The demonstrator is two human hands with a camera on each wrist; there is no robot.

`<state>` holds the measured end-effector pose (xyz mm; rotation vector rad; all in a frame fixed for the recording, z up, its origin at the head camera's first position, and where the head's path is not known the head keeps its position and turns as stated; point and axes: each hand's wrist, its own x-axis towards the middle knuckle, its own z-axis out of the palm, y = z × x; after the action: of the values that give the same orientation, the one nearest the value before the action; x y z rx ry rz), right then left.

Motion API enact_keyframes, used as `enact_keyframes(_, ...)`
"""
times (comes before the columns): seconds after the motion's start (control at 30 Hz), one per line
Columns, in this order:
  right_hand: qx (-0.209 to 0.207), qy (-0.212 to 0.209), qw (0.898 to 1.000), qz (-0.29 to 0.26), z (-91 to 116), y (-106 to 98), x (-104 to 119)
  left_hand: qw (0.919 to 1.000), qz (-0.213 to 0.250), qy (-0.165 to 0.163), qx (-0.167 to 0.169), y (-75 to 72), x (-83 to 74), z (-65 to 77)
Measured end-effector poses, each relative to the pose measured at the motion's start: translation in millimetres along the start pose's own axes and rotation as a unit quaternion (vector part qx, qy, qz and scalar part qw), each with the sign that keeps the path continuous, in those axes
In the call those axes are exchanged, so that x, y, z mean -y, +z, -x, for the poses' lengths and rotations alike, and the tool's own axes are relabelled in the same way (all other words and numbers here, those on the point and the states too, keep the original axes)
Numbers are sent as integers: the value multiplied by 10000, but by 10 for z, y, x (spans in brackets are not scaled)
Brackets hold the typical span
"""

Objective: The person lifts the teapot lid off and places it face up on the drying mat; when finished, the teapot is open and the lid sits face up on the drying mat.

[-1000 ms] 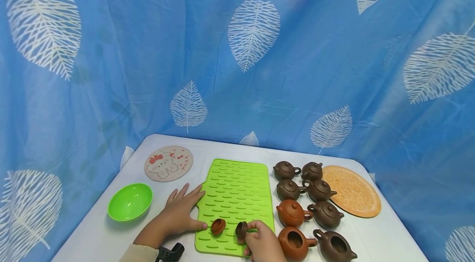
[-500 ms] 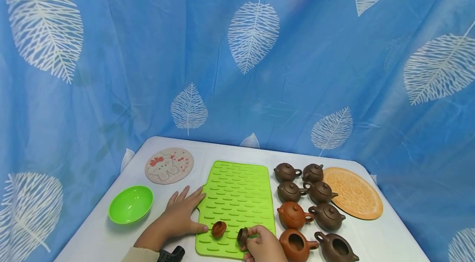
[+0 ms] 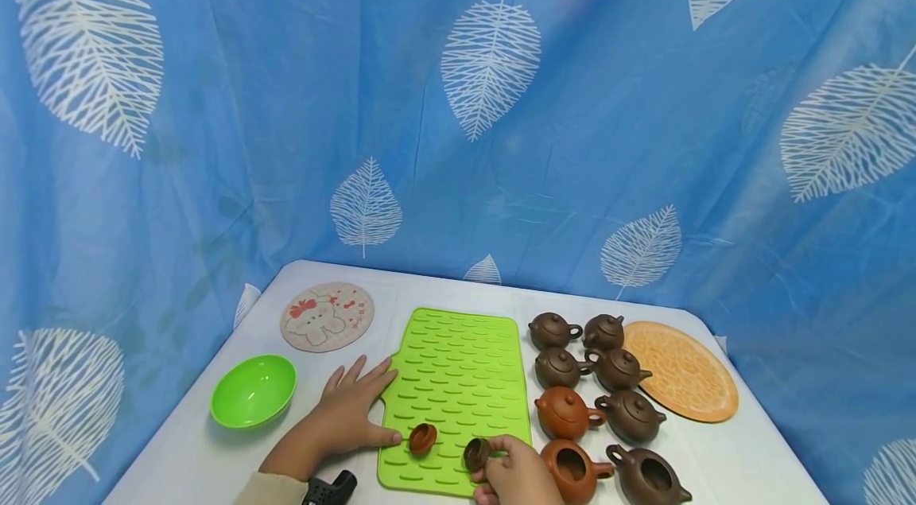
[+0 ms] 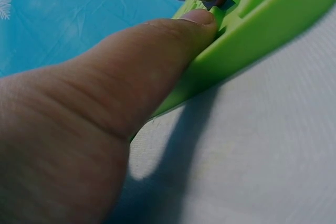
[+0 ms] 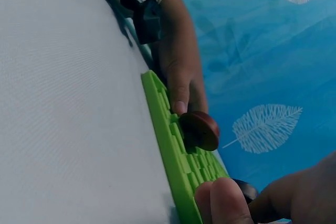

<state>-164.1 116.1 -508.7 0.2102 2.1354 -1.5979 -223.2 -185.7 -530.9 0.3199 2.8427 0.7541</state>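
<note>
My left hand [image 3: 351,413] lies with fingers spread along the left edge of a green ridged mat [image 3: 458,370]. Its thumb reaches onto the mat's edge, close to a reddish-brown teapot lid [image 3: 422,438] that rests tilted there, hollow side showing. In the right wrist view the same lid [image 5: 202,129] stands just past the left thumb. With thumb and fingers, my right hand [image 3: 518,475] pinches a dark brown teapot lid [image 3: 475,454] over the mat's near right part. That lid's hollow underside shows in the head view; in the right wrist view the fingers mostly hide it.
Right of the mat stand teapots in two columns. Nearest are a reddish one [image 3: 572,492] and a dark brown one [image 3: 637,481], both lidless. Several lidded ones, such as an orange-brown teapot [image 3: 565,412], stand behind. An orange round mat [image 3: 687,378], green bowl [image 3: 254,394] and rabbit-print mat [image 3: 325,318] flank them.
The dark lid in my right hand has tipped so its hollow side faces more upward, and that hand has shifted slightly right. My left hand stays in place.
</note>
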Motion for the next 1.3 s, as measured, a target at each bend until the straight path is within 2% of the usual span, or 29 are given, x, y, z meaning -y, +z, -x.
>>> enact_keyframes(0.2, 96, -223, 9996, 127, 65, -92, 43, 10000, -9, 6, 6, -5, 15, -11)
enact_keyframes(0.43, 113, -675, 9972, 295, 127, -265, 134, 10000, 12, 31, -2, -24, 12, -7)
enact_keyframes(0.53, -10, -980, 9947, 308, 146, -367, 199, 10000, -9, 33, -16, -25, 7, 3)
enact_keyframes(0.6, -243, -1235, 9911, 428, 155, -437, 259, 10000, 7, 54, -32, -30, 2, 9)
enact_keyframes(0.7, -729, -1491, 9832, 761, 156, -550, 352, 10000, 3, 68, -31, -41, -7, 23)
enact_keyframes(0.77, -1158, -1562, 9742, 1147, 136, -630, 411, 10000, 0, 64, -29, -48, -12, 30)
enact_keyframes(0.93, -1927, -1408, 9464, 2176, 29, -888, 499, 10000, -20, 52, -15, -54, -13, 34)
enact_keyframes(1.1, -2176, -1361, 9198, 2967, -105, -1121, 481, 10000, -19, 38, -3, -14, 11, 1)
enact_keyframes(1.17, -2170, -1338, 9162, 3092, -145, -1171, 452, 10000, -15, 26, 1, 2, 20, -12)
enact_keyframes(1.3, -2084, -1285, 9158, 3184, -202, -1223, 375, 10000, 5, 57, 2, 5, 31, -18)
